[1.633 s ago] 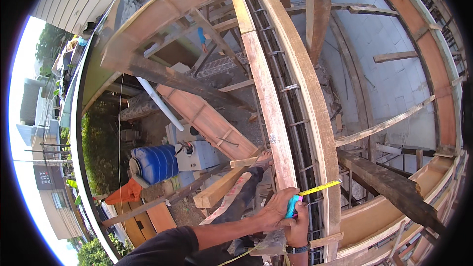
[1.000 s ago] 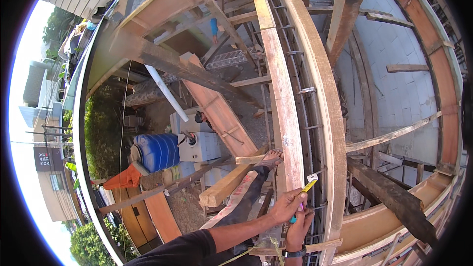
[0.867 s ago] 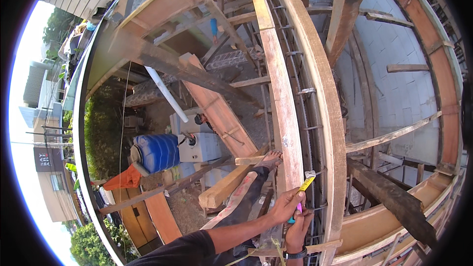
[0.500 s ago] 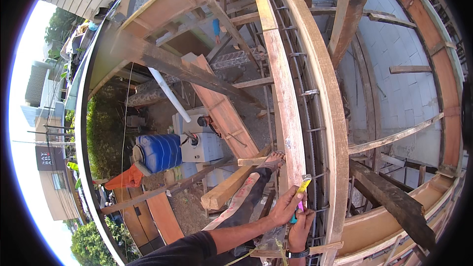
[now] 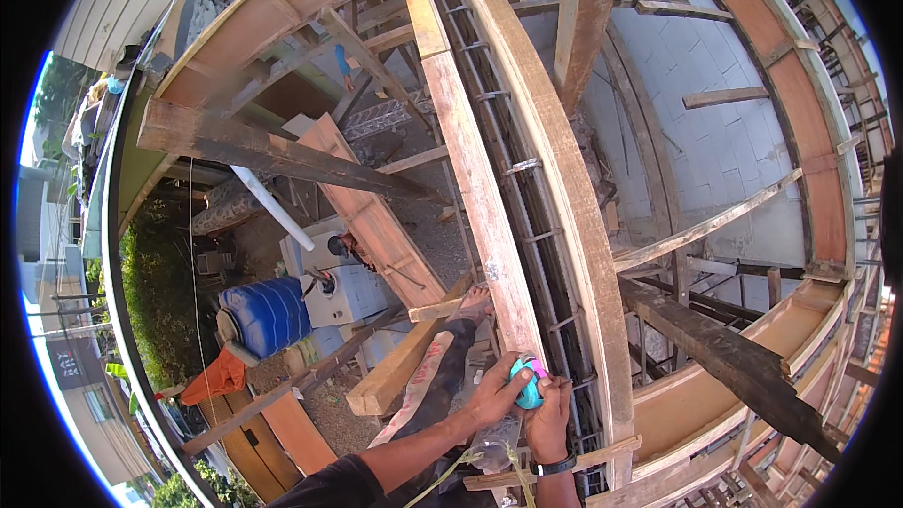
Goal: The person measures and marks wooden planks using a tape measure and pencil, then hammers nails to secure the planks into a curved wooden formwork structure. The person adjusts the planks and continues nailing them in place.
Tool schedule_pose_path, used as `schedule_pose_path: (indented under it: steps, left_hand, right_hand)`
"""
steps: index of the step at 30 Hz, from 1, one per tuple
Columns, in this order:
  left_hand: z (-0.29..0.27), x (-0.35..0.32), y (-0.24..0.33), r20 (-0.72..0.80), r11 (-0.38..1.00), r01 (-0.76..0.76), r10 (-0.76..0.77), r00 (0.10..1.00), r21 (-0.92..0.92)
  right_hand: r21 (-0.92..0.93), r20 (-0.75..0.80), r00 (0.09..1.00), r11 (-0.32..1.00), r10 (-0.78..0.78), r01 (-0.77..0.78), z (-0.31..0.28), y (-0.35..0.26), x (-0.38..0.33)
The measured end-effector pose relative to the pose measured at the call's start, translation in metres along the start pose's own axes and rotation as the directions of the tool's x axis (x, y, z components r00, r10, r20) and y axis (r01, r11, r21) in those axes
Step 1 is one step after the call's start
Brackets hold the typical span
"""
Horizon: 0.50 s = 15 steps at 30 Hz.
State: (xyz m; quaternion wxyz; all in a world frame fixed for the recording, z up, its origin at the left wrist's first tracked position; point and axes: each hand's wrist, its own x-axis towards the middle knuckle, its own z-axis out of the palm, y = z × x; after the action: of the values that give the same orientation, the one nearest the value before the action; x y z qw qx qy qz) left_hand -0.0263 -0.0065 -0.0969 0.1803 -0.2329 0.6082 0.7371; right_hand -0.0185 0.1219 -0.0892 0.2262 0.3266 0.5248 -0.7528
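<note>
Item: small turquoise tape measure [image 5: 528, 388] with a pink tab, held low in the head view against the near end of a long pale plank [image 5: 480, 188]. Left hand [image 5: 497, 393]: fingers curled round the left side of the tape measure, closed on it, forearm entering from the lower edge. Right hand [image 5: 549, 409]: fingers bent over the right side of the same tape measure, closed on it; dark wristwatch [image 5: 552, 464] on the wrist. Plank: one wall of a curved timber formwork channel, running from the hands up to the top of the view. Steel rebar cage [image 5: 531, 198]: lying inside the channel, between the plank and a second curved board [image 5: 555, 160] on the right. Below, well apart from the hands: blue barrel [image 5: 266, 314] lying on its side, white boxy machine [image 5: 343, 287] just beside it, orange cloth [image 5: 218, 378] near the barrel, white pipe [image 5: 273, 208] slanting above. Dark timber brace [image 5: 724, 357] to the right of the channel. Grey block wall [image 5: 715, 141] beyond.
</note>
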Motion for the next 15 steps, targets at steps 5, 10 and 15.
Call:
schedule_pose_path:
  steps: [5, 10, 15]
  left_hand:
    - [-0.008, 0.037, -0.004, -0.148, 0.982, 0.053, -0.025, 0.989, 0.183]
    - [-0.031, 0.128, 0.026, -0.22, 0.892, 0.053, 0.053, 0.974, 0.45]
    - [-0.047, 0.189, 0.076, -0.028, 0.658, -0.231, 0.358, 0.933, 0.717]
  right_hand:
    - [-0.05, -0.003, 0.998, 0.996, 0.07, -0.07, 0.015, -0.009, 0.025]
    - [-0.066, -0.169, 0.983, 0.996, -0.076, 0.066, 0.015, -0.025, 0.032]
    - [-0.039, -0.298, 0.954, 0.999, 0.019, -0.033, -0.033, -0.013, 0.006]
